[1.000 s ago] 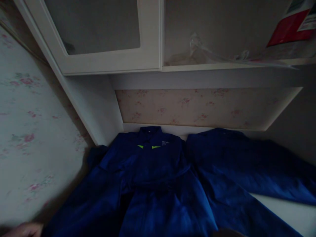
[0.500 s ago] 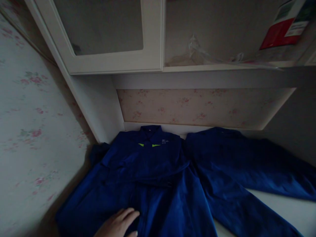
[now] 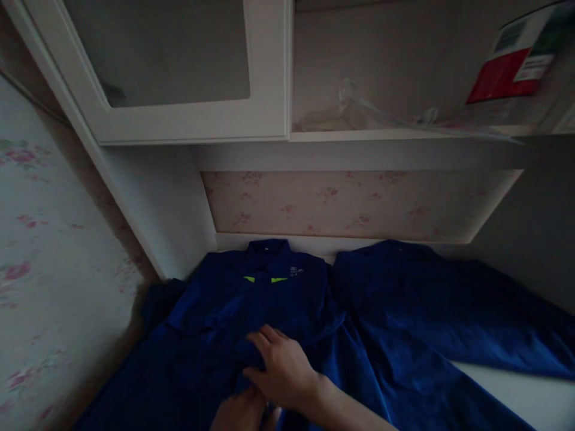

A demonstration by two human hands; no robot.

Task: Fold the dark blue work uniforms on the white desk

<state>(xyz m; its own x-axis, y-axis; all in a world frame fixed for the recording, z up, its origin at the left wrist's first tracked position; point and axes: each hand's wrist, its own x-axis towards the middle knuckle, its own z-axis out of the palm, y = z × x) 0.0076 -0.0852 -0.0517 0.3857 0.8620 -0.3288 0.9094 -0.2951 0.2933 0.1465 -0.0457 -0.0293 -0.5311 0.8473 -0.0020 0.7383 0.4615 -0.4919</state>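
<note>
Against the desk's back-left corner, our blue jacket lies flat, collar to the wall. Our right hand pinches a fabric fold at its chest; our left hand beside it, grip unclear. Blue trousers alongside.

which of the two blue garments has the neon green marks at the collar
The left blue garment, under both hands; the right blue garment is plain blue and untouched.

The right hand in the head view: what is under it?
Under the right hand lies the front of the blue jacket. The left hand is just below. What lies beneath the cloth is covered.
</note>
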